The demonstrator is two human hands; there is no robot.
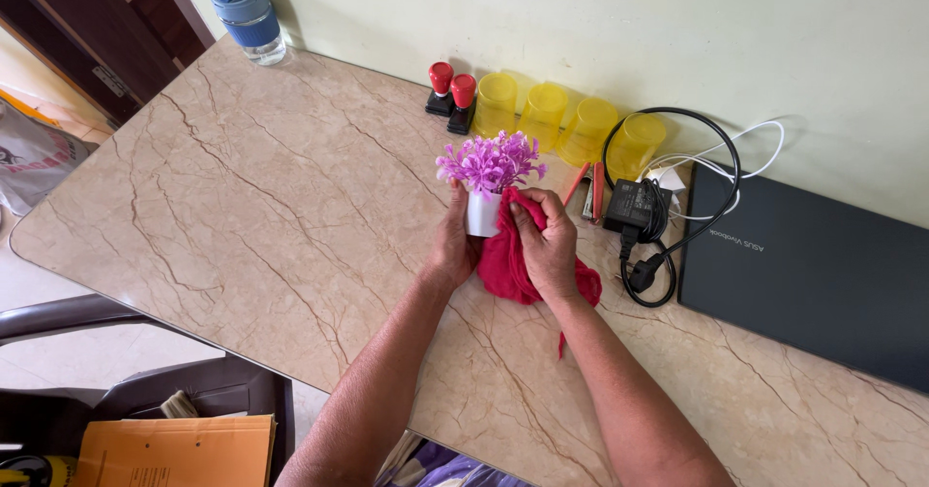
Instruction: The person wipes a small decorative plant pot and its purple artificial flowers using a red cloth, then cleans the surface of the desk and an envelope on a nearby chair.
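A small white pot (481, 214) with purple artificial flowers (489, 161) is held just above the marble table (271, 206). My left hand (451, 245) grips the pot from its left side. My right hand (546, 240) is closed on a red cloth (505, 266) and presses it against the pot's right side. The rest of the cloth hangs down under my right hand onto the table.
Several yellow cups (566, 124) line the wall, with two red-topped stamps (451, 90) left of them. A black charger and cable (639, 211) lie beside a closed dark laptop (813, 269). A blue-lidded bottle (250, 18) stands at the far left corner. A chair (116, 352) sits below left.
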